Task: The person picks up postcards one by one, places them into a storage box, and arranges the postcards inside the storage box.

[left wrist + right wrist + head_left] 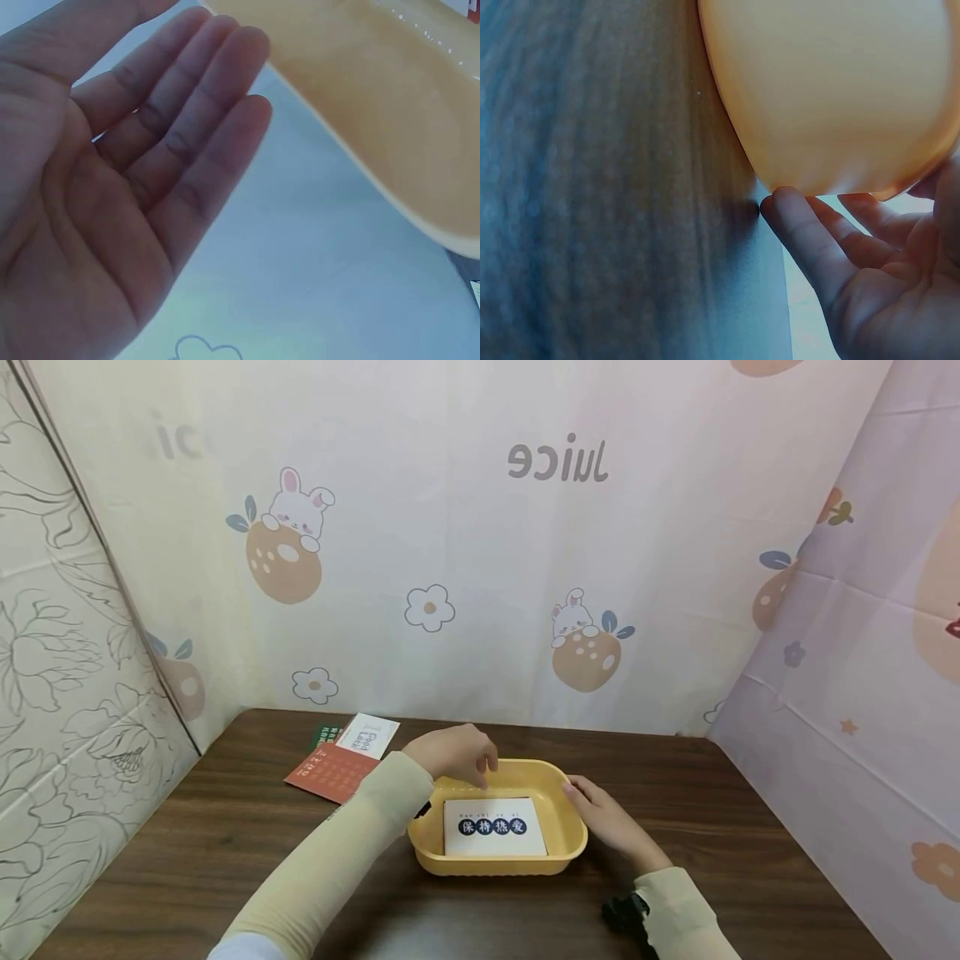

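A yellow plastic basin [502, 866] stands on the dark wood table. Inside it lies a white card [495, 843] with dark round blots bearing Chinese characters, and dark edges show from beneath it. Over the basin's far left part hovers my left hand [456, 752], its fingers bent down loosely. The left wrist view shows that same hand [150, 142] with relaxed fingers and nothing in the palm. My right hand [611, 818] holds the basin's right end, thumb at the rim. From the right wrist view, its fingers [810, 232] press against the basin's outer wall.
Left of the basin, a red card [333, 772], a white "Good Luck" card [371, 733] and a green card [324, 737] overlap on the table [720, 810]. A patterned curtain [465, 543] hangs behind the table's far edge.
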Demonstrator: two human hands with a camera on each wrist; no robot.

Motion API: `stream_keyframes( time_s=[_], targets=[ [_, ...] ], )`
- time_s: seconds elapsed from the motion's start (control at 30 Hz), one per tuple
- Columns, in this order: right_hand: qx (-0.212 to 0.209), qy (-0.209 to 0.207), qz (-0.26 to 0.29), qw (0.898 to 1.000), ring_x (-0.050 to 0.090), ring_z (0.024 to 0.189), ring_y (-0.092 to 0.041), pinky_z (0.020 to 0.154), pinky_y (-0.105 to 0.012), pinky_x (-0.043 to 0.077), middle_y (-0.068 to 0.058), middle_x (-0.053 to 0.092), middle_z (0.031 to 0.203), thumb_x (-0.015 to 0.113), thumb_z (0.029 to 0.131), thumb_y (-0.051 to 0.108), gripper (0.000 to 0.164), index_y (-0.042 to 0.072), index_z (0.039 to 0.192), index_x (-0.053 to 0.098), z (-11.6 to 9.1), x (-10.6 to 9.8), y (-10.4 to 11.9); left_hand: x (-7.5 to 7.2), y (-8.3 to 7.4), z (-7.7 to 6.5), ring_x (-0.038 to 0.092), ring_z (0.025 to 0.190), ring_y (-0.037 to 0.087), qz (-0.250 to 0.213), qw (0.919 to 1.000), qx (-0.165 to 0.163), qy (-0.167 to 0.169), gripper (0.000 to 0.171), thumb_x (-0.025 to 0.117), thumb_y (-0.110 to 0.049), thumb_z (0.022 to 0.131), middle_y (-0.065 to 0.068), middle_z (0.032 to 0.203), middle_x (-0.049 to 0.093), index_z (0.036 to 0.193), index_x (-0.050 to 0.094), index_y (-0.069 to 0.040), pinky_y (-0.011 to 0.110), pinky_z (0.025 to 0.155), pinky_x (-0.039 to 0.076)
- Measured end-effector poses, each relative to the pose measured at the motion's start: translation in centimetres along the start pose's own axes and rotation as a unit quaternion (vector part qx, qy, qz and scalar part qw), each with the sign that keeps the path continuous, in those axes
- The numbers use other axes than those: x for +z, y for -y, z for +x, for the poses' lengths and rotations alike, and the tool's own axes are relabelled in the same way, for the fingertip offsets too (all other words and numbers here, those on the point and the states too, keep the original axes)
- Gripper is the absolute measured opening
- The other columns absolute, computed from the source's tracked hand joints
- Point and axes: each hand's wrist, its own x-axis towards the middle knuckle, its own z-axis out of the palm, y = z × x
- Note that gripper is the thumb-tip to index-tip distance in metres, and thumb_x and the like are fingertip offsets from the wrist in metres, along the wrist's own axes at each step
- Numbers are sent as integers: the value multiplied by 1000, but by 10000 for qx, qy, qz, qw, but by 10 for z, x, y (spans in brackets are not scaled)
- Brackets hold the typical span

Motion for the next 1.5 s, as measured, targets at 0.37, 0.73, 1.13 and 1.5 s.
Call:
stream_keyframes(
  time_s=[0.37,0.73,1.13,1.5],
  targets=[
    [-21,151,-17,9999,63,102,-23,86,-41,52,-20,61,126,42,109,31,51,-6,144,43,4,-2,-4,-22,31,-16,62,86,9,-464,9969,207,-600,22,79,-17,86,-10,90,66,108,73,-15,27,79,52],
    [22,135,-76,9999,62,101,-23,87,-42,52,-19,61,125,43,109,31,50,-6,143,44,4,-1,-6,-29,57,-32,60,86,12,-299,9964,162,-780,20,77,-12,86,-4,92,67,105,73,-13,28,78,52],
    [148,150,99,9997,63,97,-23,86,-40,52,-20,62,122,44,109,29,47,-6,141,47,-6,-3,18,-28,96,-48,63,85,15,-579,9957,-398,-596,23,82,-11,84,0,92,68,105,73,-9,33,77,55],
    [127,162,107,9997,61,105,-25,92,-44,50,-21,60,128,44,109,29,47,-5,142,47,-7,-4,22,-16,149,-63,66,91,21,-601,9940,-760,-500,22,77,-10,88,4,95,69,109,73,-4,38,79,56]
  ],
)
